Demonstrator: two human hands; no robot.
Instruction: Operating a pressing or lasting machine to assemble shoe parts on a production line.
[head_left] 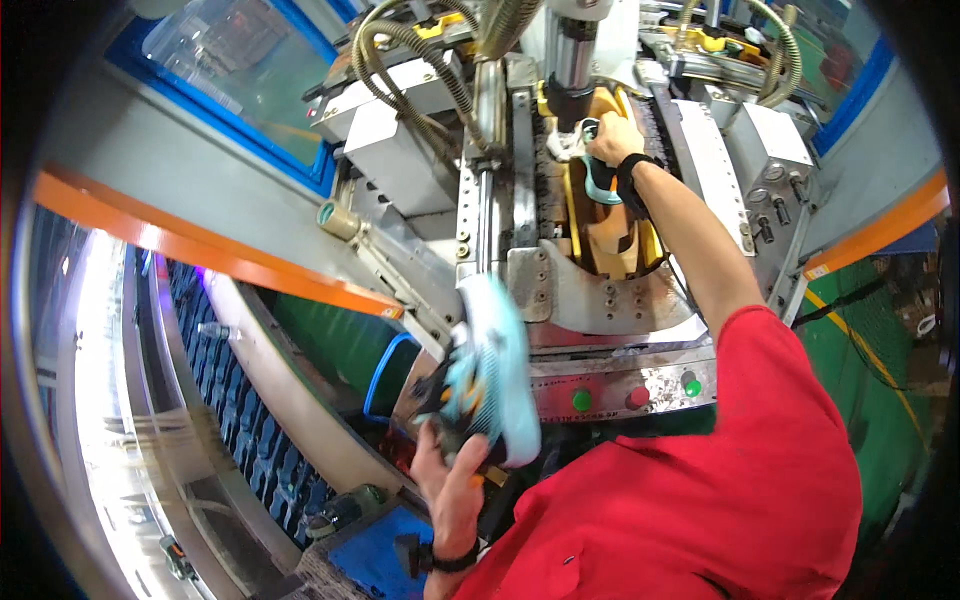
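Note:
My left hand [452, 480] is closed on a light blue and black sneaker [492, 370], lifted in front of the machine and somewhat smeared by motion. Its pale sole side faces right, and orange marks show on the upper. My right arm stretches forward into a shoe press [573, 60], where my right hand [616, 138] grips a second sneaker [601, 188] with a light blue edge. That one lies between the yellow side pads [574, 215], under the press's dark round head. The fingers cover part of it.
A control panel with green buttons [582, 400] and a red button [638, 398] runs along the machine's front. At left stands a conveyor [235, 400] with a dark blue ribbed belt. Orange-edged frames flank both sides; a gauge box [770, 150] sits at right.

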